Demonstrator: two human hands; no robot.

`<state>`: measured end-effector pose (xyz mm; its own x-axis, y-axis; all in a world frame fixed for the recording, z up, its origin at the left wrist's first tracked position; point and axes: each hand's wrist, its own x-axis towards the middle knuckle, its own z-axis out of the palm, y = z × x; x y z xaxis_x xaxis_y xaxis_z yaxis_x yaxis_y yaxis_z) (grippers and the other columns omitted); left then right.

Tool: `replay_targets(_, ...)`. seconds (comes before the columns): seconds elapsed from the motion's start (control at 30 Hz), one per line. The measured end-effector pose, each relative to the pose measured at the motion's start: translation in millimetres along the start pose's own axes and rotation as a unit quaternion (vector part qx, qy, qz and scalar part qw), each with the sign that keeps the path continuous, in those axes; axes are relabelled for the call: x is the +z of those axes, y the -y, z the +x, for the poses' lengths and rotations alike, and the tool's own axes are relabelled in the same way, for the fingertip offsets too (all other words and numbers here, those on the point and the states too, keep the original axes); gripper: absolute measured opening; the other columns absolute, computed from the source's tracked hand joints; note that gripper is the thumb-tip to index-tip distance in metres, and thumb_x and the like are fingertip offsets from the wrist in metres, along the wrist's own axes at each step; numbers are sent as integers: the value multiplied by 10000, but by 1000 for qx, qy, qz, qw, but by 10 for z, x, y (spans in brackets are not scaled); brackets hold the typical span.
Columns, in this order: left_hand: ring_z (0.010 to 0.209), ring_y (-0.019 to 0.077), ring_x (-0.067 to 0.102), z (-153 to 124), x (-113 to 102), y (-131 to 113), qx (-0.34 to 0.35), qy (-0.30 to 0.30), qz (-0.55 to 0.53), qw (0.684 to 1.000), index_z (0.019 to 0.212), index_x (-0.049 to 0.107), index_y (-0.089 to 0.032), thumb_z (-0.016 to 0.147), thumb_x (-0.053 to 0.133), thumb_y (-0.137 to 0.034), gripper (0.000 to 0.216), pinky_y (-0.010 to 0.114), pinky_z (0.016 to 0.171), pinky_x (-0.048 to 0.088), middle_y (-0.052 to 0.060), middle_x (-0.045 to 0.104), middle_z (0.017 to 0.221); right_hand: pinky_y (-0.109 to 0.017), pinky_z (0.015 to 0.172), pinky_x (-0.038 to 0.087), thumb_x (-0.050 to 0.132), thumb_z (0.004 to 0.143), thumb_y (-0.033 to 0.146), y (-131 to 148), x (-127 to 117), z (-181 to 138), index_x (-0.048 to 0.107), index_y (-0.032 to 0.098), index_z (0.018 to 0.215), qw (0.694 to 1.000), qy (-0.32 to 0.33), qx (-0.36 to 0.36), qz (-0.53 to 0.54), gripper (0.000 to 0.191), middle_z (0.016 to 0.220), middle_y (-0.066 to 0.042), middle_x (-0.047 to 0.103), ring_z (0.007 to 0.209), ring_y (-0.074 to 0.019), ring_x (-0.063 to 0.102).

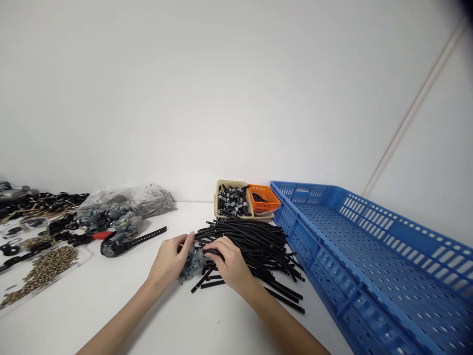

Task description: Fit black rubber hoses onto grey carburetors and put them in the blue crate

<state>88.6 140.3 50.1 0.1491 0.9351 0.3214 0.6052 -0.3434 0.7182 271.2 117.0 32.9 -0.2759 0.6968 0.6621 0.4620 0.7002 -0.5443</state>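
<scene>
From where I sit, the left hand (169, 259) is closed around a grey metal part (192, 266), its fingers wrapped over the far side, while the right hand (233, 265) pinches a short black piece (214, 253) against that part's right side. I can't tell whether the black piece is seated on it or merely pressed there, since the fingers cover the join. The metal part sits forward of the middle of the tabletop's back edge, just beside the left border of a loose heap of black hoses (254, 241). That closeness is my main worry: a push from the right hand could slip, if the rubbery piece bends or meets the part askew, and knuckles would scatter the hoses towards the blue crate (314, 251), which stands along the heap's right side. A weak left grip could also let the part twist under load. Nearer the back edge, the cream bin (216, 204) and orange basket (266, 206) seem too far off to be knocked.
</scene>
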Motion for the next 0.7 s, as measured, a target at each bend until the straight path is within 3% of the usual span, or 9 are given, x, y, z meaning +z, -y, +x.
replay_targets(0.4, 569, 189, 515, -16, 6, -11, -11, -9, 4, 1000, 731, 673, -177, 891, 324, -560, 542, 278, 568, 325, 14, 592, 550, -333, 788, 416, 583, 868, 163, 121, 11, 21, 632, 182, 915, 995, 9, 48, -87, 71, 884, -41, 683, 837, -195, 579)
replay_targets(0.6, 649, 217, 555, 23, -13, 8, -45, -6, -69, 997, 738, 709, -186, 847, 435, -567, 482, 283, 632, 361, 28, 642, 605, -314, 822, 437, 558, 876, 165, 129, -4, 29, 643, 201, 980, 999, 4, 50, -17, 140, 927, -40, 676, 884, -183, 586)
replay_targets(0.7, 674, 227, 569, 56, -51, 12, -80, 7, -160, 984, 726, 718, -167, 805, 489, -600, 496, 279, 651, 391, 35, 635, 591, -308, 837, 443, 541, 884, 173, 150, -45, 43, 649, 210, 1027, 999, -1, 43, 26, 183, 939, -40, 663, 890, -171, 582)
